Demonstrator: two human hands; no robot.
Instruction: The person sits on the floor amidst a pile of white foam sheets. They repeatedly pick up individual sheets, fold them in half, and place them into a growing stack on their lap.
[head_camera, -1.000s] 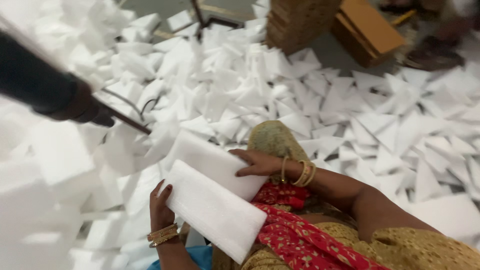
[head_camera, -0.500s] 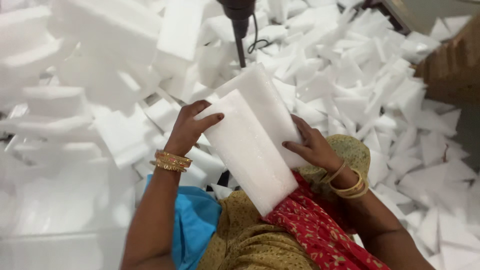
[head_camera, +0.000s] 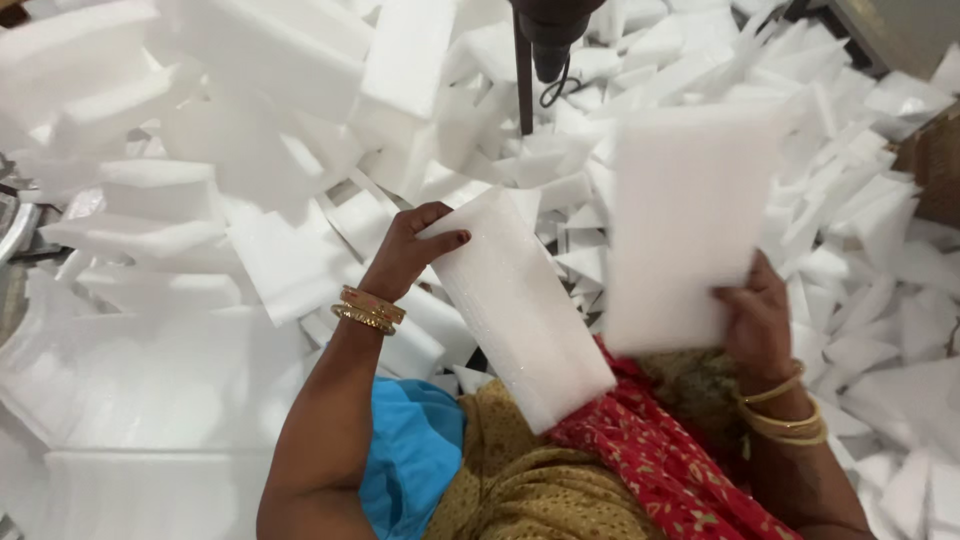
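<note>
Nearest, lap: red patterned cloth (head_camera: 650, 470) over the knees.
Left hand (head_camera: 405, 250): fingers clasp the far end of a white foam slab (head_camera: 520, 305).
Right hand (head_camera: 757, 318): grips a second foam sheet (head_camera: 685, 225), lifted.
Far: foam offcuts (head_camera: 200, 150); dark tool (head_camera: 548, 35).

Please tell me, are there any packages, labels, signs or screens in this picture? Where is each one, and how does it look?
No labels, signs or screens can be seen.
Possible cardboard box: right edge, brown, mostly cut off by the frame; too little shows to be sure.
Everything else is plain white foam without print: one foam sheet in the left hand, another foam sheet in the right hand.
</note>
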